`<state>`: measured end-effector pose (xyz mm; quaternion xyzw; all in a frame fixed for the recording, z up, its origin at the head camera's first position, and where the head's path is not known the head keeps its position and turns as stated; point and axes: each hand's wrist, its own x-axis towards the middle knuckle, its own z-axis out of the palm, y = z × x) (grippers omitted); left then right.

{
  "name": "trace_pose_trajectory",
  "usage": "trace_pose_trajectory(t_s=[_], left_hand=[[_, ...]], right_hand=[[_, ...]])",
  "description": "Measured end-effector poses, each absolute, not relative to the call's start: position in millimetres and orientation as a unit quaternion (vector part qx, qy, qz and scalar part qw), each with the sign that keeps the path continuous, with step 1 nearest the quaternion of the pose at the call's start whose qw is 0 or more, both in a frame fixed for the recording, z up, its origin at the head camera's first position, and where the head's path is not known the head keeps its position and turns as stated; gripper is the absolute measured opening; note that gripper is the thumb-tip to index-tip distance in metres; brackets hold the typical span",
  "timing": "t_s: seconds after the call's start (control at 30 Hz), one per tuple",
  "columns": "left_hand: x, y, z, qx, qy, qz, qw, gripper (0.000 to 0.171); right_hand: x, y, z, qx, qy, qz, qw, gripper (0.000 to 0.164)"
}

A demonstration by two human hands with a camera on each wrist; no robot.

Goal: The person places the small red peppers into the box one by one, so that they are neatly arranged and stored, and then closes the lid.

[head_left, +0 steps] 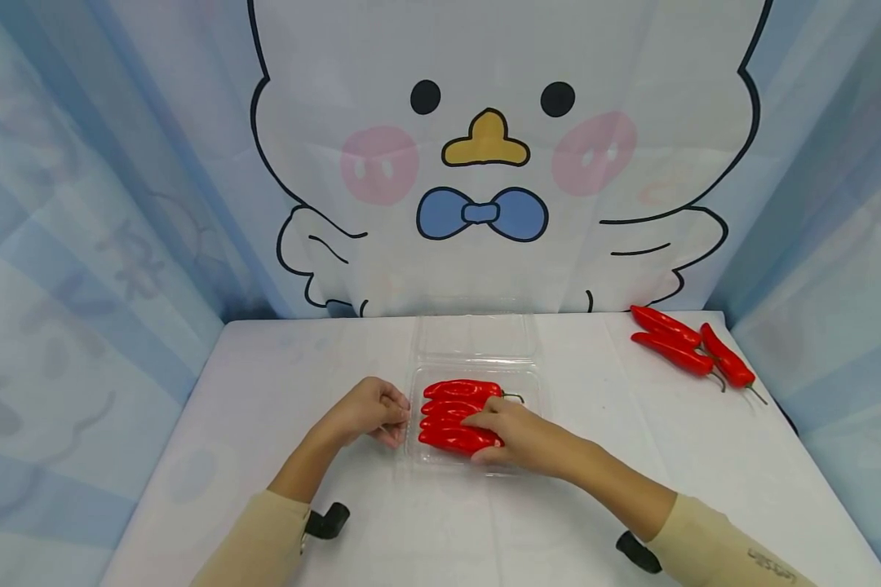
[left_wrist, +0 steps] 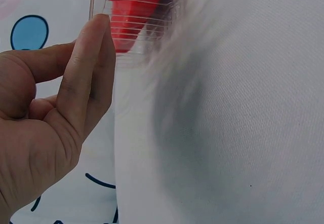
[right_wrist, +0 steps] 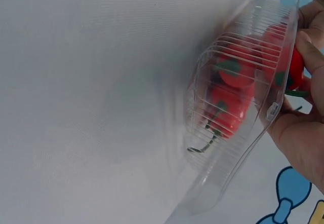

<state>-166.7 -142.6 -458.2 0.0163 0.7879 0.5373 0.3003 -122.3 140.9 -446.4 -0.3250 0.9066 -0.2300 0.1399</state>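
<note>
Right hand: your right hand (head_left: 521, 436), just right of centre in the lower half of the head view, holds a red pepper narrowly between thumb and fingers.
Held pepper: the held pepper (head_left: 448, 442) is lowest of the row in the frame, inside the clear box (head_left: 531, 380); its stem end sits in your grip, its tip points left, beyond your fingers.
Row: the other peppers (head_left: 458, 390) lie above it in the frame, some ends hidden behind your fingers.
Left hand: your left hand (head_left: 374, 410) touches the box's left edge; you cannot tell whether the thumb pinches it.
</note>
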Motion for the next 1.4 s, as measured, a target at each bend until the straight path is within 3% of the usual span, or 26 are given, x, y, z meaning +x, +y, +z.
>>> trace_pose_trajectory(t_s=[0.97,1.4], left_hand=[[-166.7,-143.9,-459.3,0.028,0.785,0.543,0.297,0.013],[-166.4,-143.6,-457.4,0.022,0.790,0.539,0.292,0.011]], right_hand=[[-120.4,128.5,-453.8,-0.348,0.902,-0.226,0.121,0.044],[-123.0,138.3,-445.4,-0.355,0.892,-0.234,0.150,0.037]])
